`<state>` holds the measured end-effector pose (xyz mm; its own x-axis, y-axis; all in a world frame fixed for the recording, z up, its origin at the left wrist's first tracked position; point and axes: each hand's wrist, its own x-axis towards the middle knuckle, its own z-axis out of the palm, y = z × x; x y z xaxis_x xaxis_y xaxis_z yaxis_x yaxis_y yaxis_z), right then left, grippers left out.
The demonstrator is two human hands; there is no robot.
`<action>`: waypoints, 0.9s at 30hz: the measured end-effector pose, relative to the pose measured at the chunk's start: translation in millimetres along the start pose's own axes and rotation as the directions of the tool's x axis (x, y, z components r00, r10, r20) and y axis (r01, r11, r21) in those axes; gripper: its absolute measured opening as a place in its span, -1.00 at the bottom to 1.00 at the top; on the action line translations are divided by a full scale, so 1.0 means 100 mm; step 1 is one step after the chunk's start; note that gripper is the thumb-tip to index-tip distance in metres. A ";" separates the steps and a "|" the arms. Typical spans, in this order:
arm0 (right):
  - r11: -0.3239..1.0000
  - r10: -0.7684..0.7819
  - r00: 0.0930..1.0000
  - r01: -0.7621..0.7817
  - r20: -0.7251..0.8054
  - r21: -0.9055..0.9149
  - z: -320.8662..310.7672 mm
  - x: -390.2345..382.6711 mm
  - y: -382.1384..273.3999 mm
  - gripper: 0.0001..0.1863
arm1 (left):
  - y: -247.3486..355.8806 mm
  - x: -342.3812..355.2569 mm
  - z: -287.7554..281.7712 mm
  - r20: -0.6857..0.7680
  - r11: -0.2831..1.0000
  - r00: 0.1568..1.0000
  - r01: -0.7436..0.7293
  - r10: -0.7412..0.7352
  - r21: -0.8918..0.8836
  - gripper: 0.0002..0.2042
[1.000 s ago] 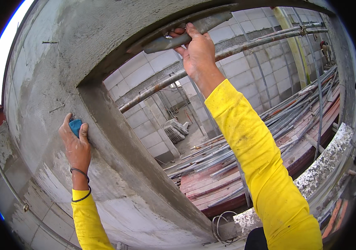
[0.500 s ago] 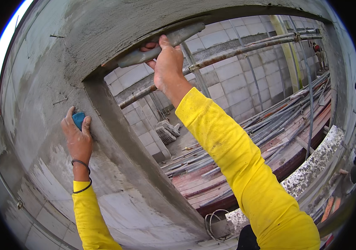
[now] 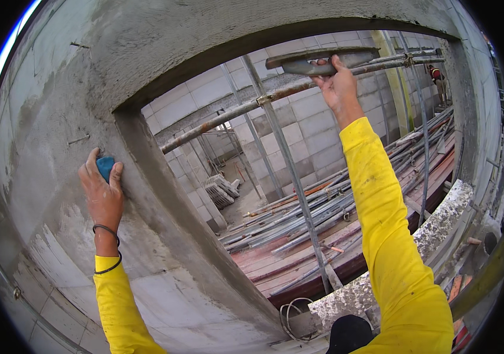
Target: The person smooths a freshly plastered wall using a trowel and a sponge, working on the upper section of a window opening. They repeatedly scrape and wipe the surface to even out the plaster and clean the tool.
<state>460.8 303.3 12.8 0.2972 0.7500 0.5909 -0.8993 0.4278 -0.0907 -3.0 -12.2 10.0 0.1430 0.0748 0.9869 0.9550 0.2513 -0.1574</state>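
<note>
Nearest are two yellow sleeves (image 3: 389,206), and the two hands are well apart. The left hand (image 3: 101,192) is curled around a small blue thing (image 3: 105,167), up by the grey wall (image 3: 45,147). It looks to be in much the same spot on the wall as a second ago (I cannot tell if it is pushing or just resting there). The right hand (image 3: 339,91) is what changed. It is wrapped around the handle of a long, flat smoothing tool (image 3: 299,65), thumb on the near side. A second ago the tool was up at the top edge (image 3: 216,55) of the big hole in the wall, and then it went left toward the corner. Now it has come away and over to the right, and light blocks show between the tool and that edge. To me, that means the rubbing along the edge has stopped for now. The wet-looking grey stuff by the corner is bumpy in places, so I think the edge is not all smooth yet. Past the hole, a rusty pipe (image 3: 222,116) runs across, and behind it are a big pile of metal pipes (image 3: 299,221) on red boards (image 3: 264,265). Farther back is a block wall (image 3: 287,141), and far off on the right another person (image 3: 438,82) stands.
</note>
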 end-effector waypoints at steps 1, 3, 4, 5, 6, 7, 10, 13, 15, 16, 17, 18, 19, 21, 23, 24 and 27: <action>0.993 0.060 0.998 -0.058 0.022 -0.100 -0.08 -0.37 0.16 -0.77 | -0.03 -0.01 -0.05 -0.005 0.999 1.000 -0.011 0.012 0.030 -0.41; 0.921 0.092 0.992 -0.052 0.086 -0.386 -0.21 -0.98 0.36 -0.78 | -0.06 0.00 -0.09 -0.029 0.997 0.999 -0.028 0.031 0.074 -0.41; 0.874 0.109 0.981 -0.018 0.160 -0.486 -0.34 -1.19 0.44 -0.77 | -0.05 -0.01 -0.07 -0.013 0.998 1.000 -0.025 0.026 0.066 -0.40; 0.819 0.134 0.963 0.026 0.235 -0.573 -0.38 -1.37 0.44 -0.76 | -0.03 0.04 -0.11 -0.001 0.998 1.000 -0.022 0.022 0.063 -0.40; 0.710 0.044 0.946 0.196 0.321 -0.676 -0.35 -1.62 0.48 -0.76 | -0.06 0.01 -0.11 0.025 0.997 1.000 -0.013 0.011 0.070 -0.40; 0.565 -0.030 0.907 0.363 0.421 -0.741 -0.26 -1.88 0.48 -0.75 | -0.07 -0.02 -0.07 0.028 0.998 1.000 0.000 -0.002 0.067 -0.40; 0.182 -0.131 0.680 0.732 0.722 -0.656 0.05 -2.06 0.29 -0.70 | 0.11 -0.06 -0.04 0.032 0.995 0.997 0.072 -0.074 0.063 -0.40; 0.013 -0.144 0.442 0.896 0.886 -0.445 0.66 -2.06 0.10 -0.65 | 0.04 -0.15 -0.12 -0.031 0.987 0.998 0.051 -0.047 0.149 -0.42; -0.125 -0.188 0.263 0.949 0.946 -0.289 1.15 -1.88 -0.14 -0.65 | 0.10 -0.07 -0.15 -0.033 0.992 0.998 0.065 -0.062 0.106 -0.44; -0.179 -0.212 0.184 0.958 0.960 -0.223 1.39 -1.78 -0.21 -0.65 | 0.12 -0.05 -0.18 -0.026 0.993 0.997 0.081 -0.079 0.082 -0.44; -0.222 -0.189 0.122 0.961 0.974 -0.163 1.58 -1.61 -0.31 -0.65 | 0.20 -0.05 -0.14 -0.023 0.995 0.995 0.097 -0.096 0.039 -0.44; -0.257 -0.123 0.124 0.954 0.985 -0.152 1.77 -1.50 -0.28 -0.63 | 0.18 -0.14 -0.14 -0.036 0.991 0.992 0.121 -0.120 0.052 -0.44; -0.327 -0.062 0.098 0.938 0.993 -0.113 1.95 -1.43 -0.26 -0.61 | 0.18 -0.20 -0.13 -0.057 0.988 0.988 0.146 -0.143 0.054 -0.44; -0.440 -0.009 0.014 0.898 1.000 -0.016 2.19 -1.25 -0.11 -0.58 | 0.18 -0.35 -0.10 -0.082 0.983 0.981 0.177 -0.173 0.044 -0.43; -0.423 0.050 0.011 0.906 0.999 0.011 2.33 -1.20 0.02 -0.59 | 0.23 -0.55 -0.09 -0.095 0.982 0.977 0.190 -0.188 0.006 -0.42; -0.415 0.082 0.009 0.909 0.997 0.026 2.39 -1.18 0.09 -0.59 | 0.25 -0.64 -0.09 -0.098 0.979 0.975 0.203 -0.202 0.008 -0.42; -0.491 0.138 -0.014 0.867 0.990 0.080 2.34 -0.96 0.26 -0.60 | 0.31 -0.86 -0.16 -0.109 0.972 0.966 0.234 -0.234 -0.010 -0.43</action>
<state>334.3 124.6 141.3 -0.4456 -0.4512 0.7732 0.6736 0.3999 0.6216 18.6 -26.0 -78.8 -0.0570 -0.0917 0.9942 0.9644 0.2525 0.0786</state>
